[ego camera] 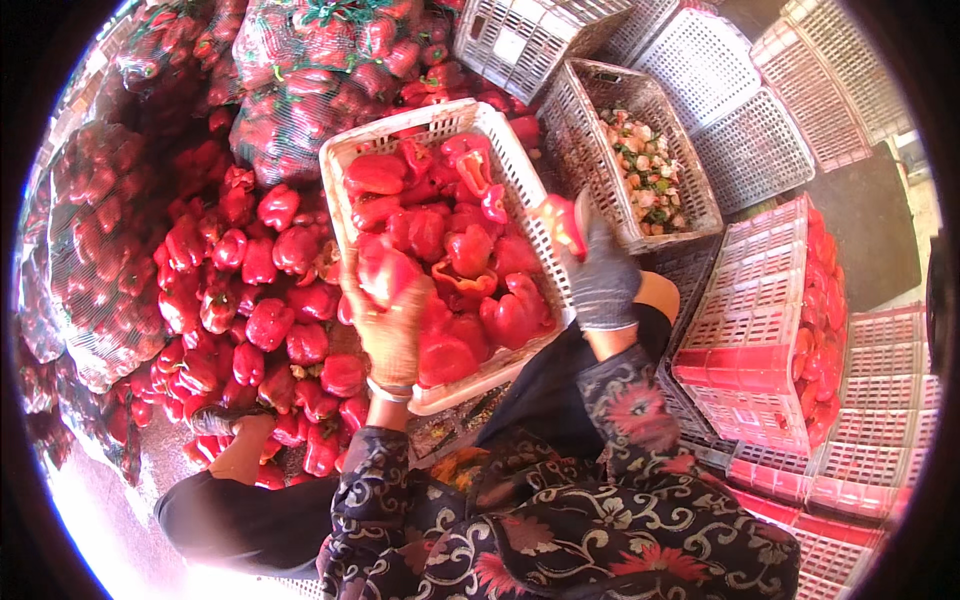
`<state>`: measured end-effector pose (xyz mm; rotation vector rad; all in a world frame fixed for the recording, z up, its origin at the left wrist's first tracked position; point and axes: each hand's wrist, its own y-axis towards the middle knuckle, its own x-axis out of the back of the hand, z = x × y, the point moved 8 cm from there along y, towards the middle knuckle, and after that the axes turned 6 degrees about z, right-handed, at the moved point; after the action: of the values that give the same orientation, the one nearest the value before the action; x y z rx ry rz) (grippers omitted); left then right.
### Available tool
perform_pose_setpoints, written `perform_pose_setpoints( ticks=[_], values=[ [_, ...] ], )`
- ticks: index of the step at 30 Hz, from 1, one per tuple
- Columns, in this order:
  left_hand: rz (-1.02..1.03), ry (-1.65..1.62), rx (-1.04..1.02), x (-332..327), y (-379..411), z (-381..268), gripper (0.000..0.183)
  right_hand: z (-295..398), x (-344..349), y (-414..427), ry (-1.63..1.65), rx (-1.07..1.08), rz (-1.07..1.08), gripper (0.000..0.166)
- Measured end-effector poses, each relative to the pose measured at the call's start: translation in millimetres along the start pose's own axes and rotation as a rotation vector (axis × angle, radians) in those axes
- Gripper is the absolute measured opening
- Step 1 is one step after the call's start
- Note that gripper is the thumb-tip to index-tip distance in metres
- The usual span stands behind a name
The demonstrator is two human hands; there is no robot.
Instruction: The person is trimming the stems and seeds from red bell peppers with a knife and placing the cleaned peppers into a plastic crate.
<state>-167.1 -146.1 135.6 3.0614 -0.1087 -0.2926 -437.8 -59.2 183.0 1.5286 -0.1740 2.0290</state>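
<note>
My left hand [388, 337], in a tan glove and blurred, grips a red bell pepper [384, 271] over the near left side of a white plastic crate [444, 396]. Inside that crate lie several red peppers [471, 251], some cut open and hollow. To the crate's right, my right hand [606, 274] wears a grey glove. Its fingers close on a red and pale piece of pepper [562, 223], also blurred. Whether a blade is in the right hand too, I cannot tell.
Loose whole peppers [270, 322] are heaped on the left. Mesh sacks of peppers [105, 255] stand behind them. A crate of pepper cores [646, 172] is at the upper right. Right of my knee stands a red-and-white crate [739, 367] filled with peppers, among stacked crates [862, 450].
</note>
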Motion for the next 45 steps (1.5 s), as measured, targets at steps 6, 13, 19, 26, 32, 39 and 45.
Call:
perform_pose_setpoints(
  ticks=[6, 13, 19, 26, 32, 39, 45],
  values=[
    [0.954, 0.926, -0.184, -82.8, -99.4, 142.7, 0.082, -60.3, -121.5, -16.3, 0.684, -0.006, 0.767, 0.039],
    [1.162, 0.672, -0.008, -97.0, -95.4, 146.2, 0.075, 18.2, -103.6, 37.5, 0.367, 0.133, 0.278, 0.028],
    [1.036, 0.856, -0.093, -100.9, -91.6, 131.3, 0.061, -27.9, -188.4, -6.9, 0.004, -0.129, 0.738, 0.041],
    [1.002, 1.015, -0.153, -94.6, -77.7, 160.3, 0.035, -96.6, -208.0, -20.3, 0.558, -0.768, 0.546, 0.049],
    [1.266, 1.171, 0.083, -115.6, -78.5, 194.4, 0.033, -71.0, -208.6, -23.2, 0.382, -0.283, 0.477, 0.04],
    [1.099, 1.227, 0.228, -124.7, -78.3, 215.3, 0.02, -77.4, -259.3, -31.3, 0.341, -0.249, 0.441, 0.042],
    [1.029, 1.131, 0.256, -119.5, -74.9, 220.6, 0.022, -73.2, -258.4, -20.7, 0.156, -0.173, 0.37, 0.045]
  ],
)
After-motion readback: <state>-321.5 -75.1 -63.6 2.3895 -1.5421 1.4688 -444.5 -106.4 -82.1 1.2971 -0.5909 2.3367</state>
